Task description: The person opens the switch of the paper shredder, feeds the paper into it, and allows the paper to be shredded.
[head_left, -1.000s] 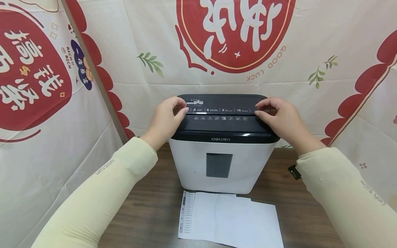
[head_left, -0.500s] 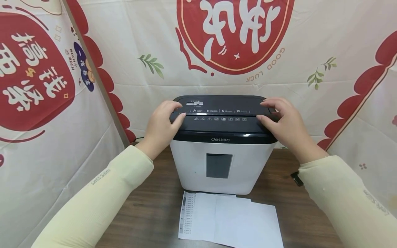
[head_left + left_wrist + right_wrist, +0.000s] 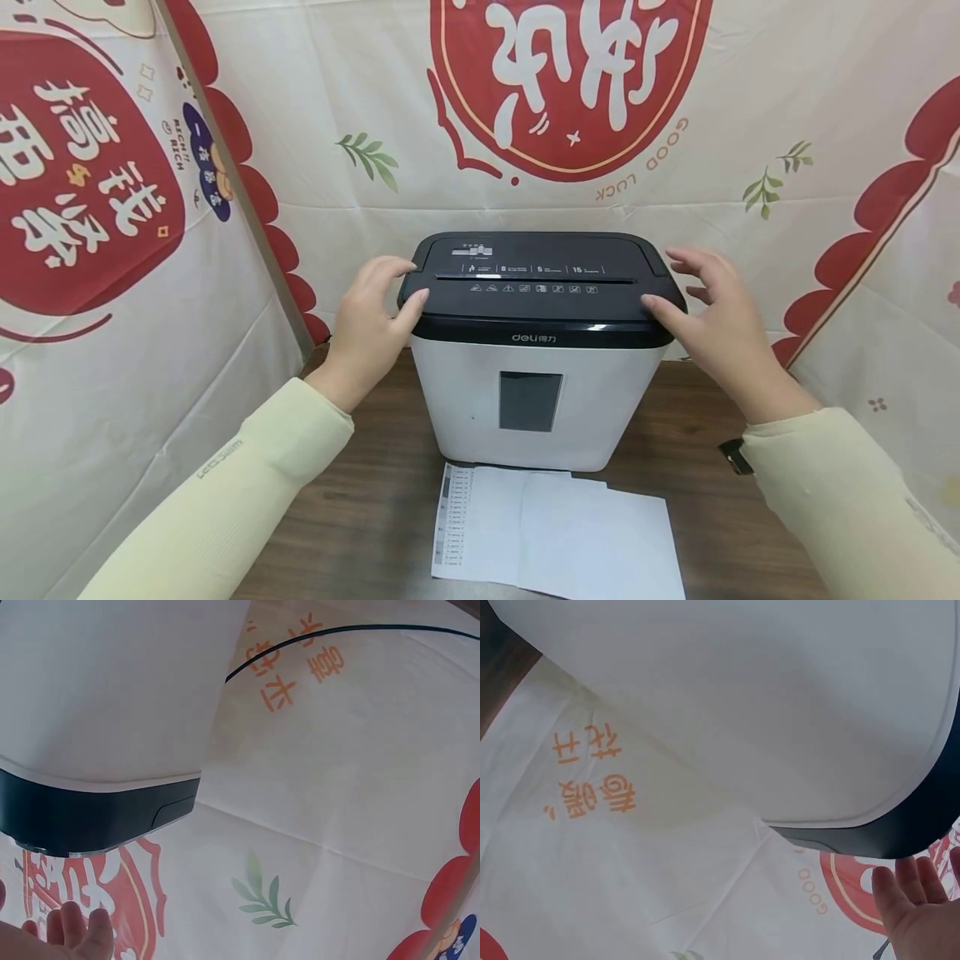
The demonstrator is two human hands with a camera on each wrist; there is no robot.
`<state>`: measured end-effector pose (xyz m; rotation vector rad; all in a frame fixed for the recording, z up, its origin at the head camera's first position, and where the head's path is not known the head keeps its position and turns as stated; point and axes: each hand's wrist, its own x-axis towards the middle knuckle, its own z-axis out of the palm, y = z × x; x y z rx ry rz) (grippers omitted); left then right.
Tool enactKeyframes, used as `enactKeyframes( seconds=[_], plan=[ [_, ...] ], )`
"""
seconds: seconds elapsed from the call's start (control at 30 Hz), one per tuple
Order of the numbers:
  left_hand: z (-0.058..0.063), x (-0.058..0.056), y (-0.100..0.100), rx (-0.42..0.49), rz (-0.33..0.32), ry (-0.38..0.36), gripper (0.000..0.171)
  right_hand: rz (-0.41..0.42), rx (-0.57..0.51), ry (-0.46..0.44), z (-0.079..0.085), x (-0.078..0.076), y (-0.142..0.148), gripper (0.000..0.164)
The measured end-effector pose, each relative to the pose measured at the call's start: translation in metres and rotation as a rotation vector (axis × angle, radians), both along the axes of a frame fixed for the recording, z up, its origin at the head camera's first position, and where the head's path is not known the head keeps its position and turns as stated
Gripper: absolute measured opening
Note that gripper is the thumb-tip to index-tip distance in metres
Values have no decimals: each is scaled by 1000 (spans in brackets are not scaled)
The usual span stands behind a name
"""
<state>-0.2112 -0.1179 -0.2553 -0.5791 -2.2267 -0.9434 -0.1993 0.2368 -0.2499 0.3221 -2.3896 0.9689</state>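
Observation:
A paper shredder point(image 3: 465, 400) with a white body and a black top stands upright in the middle of the head view. A narrow slot runs across its top, and a dark window shows in its front. My left hand point(image 3: 366, 325) is at the top's left edge, thumb and fingers spread apart with nothing between them. At the right edge, my right hand point(image 3: 723, 329) has the same spread shape and holds nothing. Whether the fingertips touch the casing is hard to tell. Several sheets of paper point(image 3: 570, 533) lie on the table in front of the shredder, one with a printed column.
The wooden table point(image 3: 352, 508) reaches back to a printed cloth point(image 3: 322, 167) hung behind and along both sides. A thin black cable point(image 3: 360, 628) runs out behind the shredder in the left wrist view.
Both hands have moved apart, from the ends of the slot outward to the sides of the shredder's top. Their fingers have spread from a near pinch. The shredder and papers stay put.

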Motion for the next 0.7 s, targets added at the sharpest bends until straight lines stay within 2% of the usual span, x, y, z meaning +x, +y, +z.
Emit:
enactKeyframes(
  seconds=[0.4, 0.7],
  plan=[
    [-16, 9, -17, 79, 27, -24, 34, -79, -18, -9, -12, 19, 16, 61],
    [-30, 18, -28, 120, 61, -115, 33, -97, -59, 53, -24, 29, 29, 59]
  ],
)
